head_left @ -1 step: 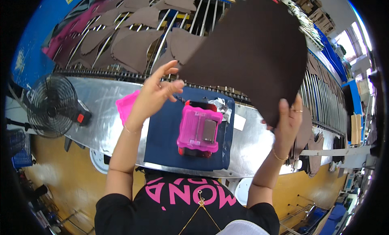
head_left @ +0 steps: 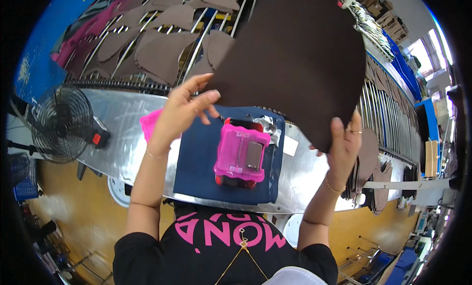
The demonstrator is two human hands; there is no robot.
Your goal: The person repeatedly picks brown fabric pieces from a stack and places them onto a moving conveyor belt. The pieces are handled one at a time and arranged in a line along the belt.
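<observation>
While lifted above the bench, held up in the upper middle of the frame: a large dark brown sheet (head_left: pixel 300 59), gripped at two edges. At the bottom centre, a black shirt (head_left: pixel 221 255) with pink lettering, forearms rising from it. Right of centre, right hand (head_left: pixel 344 145) clamped on the sheet's lower right edge, thumb on the near face, fingers behind it, a ring and a thin bracelet showing. Left of centre, left hand (head_left: pixel 184 110) pinching the sheet's lower left corner, fingers half curled, thumb against the edge. Below and between the hands, a dark blue mat (head_left: pixel 196 162) lying flat on a shiny metal bench (head_left: pixel 123 118) crossing the middle of the frame. On the mat, just right of its centre, a pink block (head_left: pixel 241 154) with a small grey plate on top and red showing under its near edge. Just beside it, toward the upper right of the mat, crumpled clear wrapping (head_left: pixel 268 125). At the mat's left edge, partly hidden by the left wrist, a pink pad (head_left: pixel 147 125). At the left of the frame, a black fan (head_left: pixel 61 122) with a wire cage and a red switch. Farther off, in the upper left, a rod rack (head_left: pixel 196 44) carrying brown cut pieces (head_left: pixel 162 51), some magenta ones at the far left. At the right, more racks (head_left: pixel 388 118) with dark pieces hanging.
</observation>
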